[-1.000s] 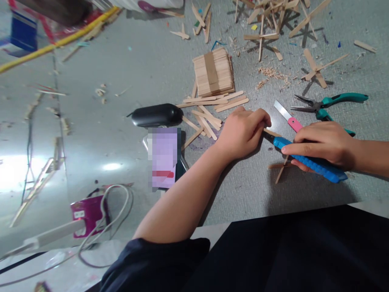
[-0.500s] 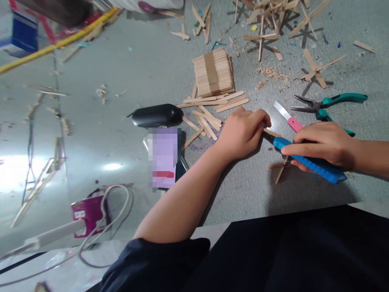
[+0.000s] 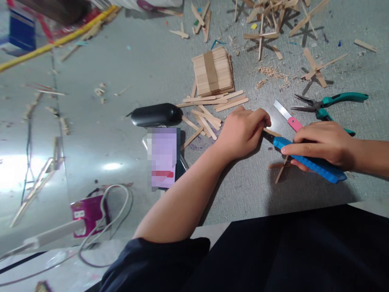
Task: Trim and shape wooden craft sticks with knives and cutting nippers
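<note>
My right hand (image 3: 326,144) is closed around a blue utility knife (image 3: 313,162), its front end pointing left toward my other hand. A wooden craft stick (image 3: 272,132) lies along the knife's blade, and the fingers of my left hand (image 3: 244,132) are closed on the stick's far end, mostly hidden. Just beyond my right hand rests a pink-handled cutter (image 3: 294,123) with a bare blade, partly covered by the fingers. A small crossed-stick piece (image 3: 282,166) lies beneath the knife.
Green-handled needle-nose pliers (image 3: 343,98) lie at the right. A banded bundle of craft sticks (image 3: 212,72) sits beyond my left hand, with loose sticks (image 3: 206,121) nearby. Left of these are a black case (image 3: 157,114) and a phone (image 3: 164,158). Crossed-stick pieces (image 3: 316,69) stand farther back.
</note>
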`<state>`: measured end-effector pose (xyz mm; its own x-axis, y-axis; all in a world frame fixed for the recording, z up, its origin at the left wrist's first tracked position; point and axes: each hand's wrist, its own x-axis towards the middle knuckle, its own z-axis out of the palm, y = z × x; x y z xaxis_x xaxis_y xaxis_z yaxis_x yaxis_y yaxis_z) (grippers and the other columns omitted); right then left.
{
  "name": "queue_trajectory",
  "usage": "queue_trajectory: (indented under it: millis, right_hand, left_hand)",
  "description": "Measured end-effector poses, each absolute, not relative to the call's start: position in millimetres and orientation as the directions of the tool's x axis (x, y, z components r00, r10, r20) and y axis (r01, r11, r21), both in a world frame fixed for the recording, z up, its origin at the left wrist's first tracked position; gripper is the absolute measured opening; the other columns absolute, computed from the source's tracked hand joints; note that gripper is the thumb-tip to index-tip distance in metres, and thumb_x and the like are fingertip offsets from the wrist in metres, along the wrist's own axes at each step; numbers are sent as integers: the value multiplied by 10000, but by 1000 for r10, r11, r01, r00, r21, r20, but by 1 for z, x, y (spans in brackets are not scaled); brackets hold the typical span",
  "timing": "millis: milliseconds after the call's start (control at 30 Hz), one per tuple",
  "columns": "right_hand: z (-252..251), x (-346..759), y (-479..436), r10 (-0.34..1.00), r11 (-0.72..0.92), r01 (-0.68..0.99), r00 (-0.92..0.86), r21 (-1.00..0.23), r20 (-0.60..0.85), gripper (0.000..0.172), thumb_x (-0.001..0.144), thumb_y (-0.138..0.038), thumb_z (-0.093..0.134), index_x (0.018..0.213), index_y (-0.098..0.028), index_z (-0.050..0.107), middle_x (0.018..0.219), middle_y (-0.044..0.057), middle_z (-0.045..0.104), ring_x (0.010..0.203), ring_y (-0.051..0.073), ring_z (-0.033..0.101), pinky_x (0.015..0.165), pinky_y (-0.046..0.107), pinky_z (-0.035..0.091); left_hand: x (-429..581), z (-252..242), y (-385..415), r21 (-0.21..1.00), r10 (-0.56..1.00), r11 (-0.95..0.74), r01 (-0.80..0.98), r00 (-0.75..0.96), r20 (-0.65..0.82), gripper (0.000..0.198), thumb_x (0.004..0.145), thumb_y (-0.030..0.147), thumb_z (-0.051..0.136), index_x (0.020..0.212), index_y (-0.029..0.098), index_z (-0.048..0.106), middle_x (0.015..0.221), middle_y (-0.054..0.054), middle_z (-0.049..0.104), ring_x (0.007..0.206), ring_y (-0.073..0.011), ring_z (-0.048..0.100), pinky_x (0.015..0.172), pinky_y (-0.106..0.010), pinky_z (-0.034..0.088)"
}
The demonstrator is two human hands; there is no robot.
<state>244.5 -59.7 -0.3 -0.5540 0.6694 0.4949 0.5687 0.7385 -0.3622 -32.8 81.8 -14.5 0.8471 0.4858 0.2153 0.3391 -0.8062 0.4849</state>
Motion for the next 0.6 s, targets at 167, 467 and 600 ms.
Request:
queue_trajectory:
  millis: [167, 467, 600]
  right_hand:
    - [-1, 244, -59, 665, 743, 568, -561, -355, 494, 279, 1201, -335, 707, 1472, -308, 771, 996, -16, 790, 767, 165, 691, 708, 324, 455]
    - [-2, 245, -58, 665, 742, 576, -564, -344, 489, 266, 1207, -343, 688, 1450, -321, 795, 983, -26, 784, 755, 155, 664, 708, 318, 434]
    - [-2, 244, -58, 662, 744, 581, -567, -331, 490, 252, 1215, -348, 682, 1441, -321, 788, 980, -27, 773, 766, 157, 672, 710, 322, 434]
  left_hand:
    - [-33, -14, 82, 502, 487, -800, 328, 843, 227, 258, 1092, 175, 507, 1135, 236, 754, 846, -48, 797, 785, -254, 733, 834, -441, 542]
    - [-34, -15, 82, 483, 491, -804, 347, 846, 210, 269, 1096, 171, 505, 1152, 246, 758, 840, -37, 784, 787, -244, 727, 855, -429, 549]
    - [-34, -15, 82, 486, 493, -801, 350, 845, 205, 271, 1106, 178, 501, 1153, 246, 760, 840, -39, 784, 787, -245, 727, 858, -433, 549]
